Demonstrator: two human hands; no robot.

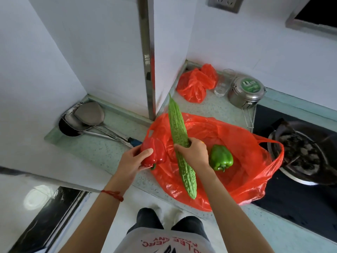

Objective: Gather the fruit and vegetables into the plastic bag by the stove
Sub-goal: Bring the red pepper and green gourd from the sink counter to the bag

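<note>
A large red plastic bag [228, 161] lies spread open on the speckled counter just left of the stove. A green bell pepper [221, 157] rests inside it. My right hand [193, 152] grips a long bumpy bitter gourd [177, 128] around its middle, holding it above the bag's left half with its pointed tip toward the wall. My left hand [134, 161] holds a red bell pepper [155, 153] at the bag's left edge, stem down.
A black stove top [264, 125] with a dark burner [302, 152] lies at the right. A steel lidded pot [246, 91], a clear container and a crumpled red bag [196, 84] stand behind. A ladle and spatula [87, 115] lie at the left by the wall corner.
</note>
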